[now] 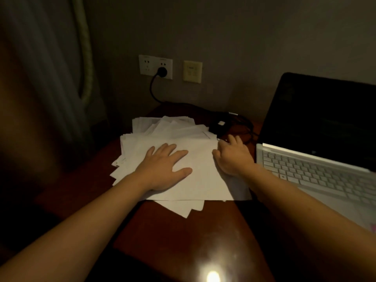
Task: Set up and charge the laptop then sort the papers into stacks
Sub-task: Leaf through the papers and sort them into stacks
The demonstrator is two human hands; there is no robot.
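Observation:
A loose, fanned pile of white papers (179, 137) lies in the middle of the dark wooden table (183, 237). My left hand (164, 167) rests flat on top of the pile with straight, spread fingers. My right hand (234, 157) sits at the pile's right edge, fingers bent over the edge of the top sheets. An open silver laptop (317, 169) with a dark screen stands at the right. Its black charger brick (218, 126) and cable lie behind the papers, and a black plug (162, 72) sits in the wall socket.
A white double socket plate (155, 67) and a yellowish plate (192, 71) are on the grey wall. A curtain (61, 68) hangs at the left. A bright light reflection (212, 275) shows on the table's near edge.

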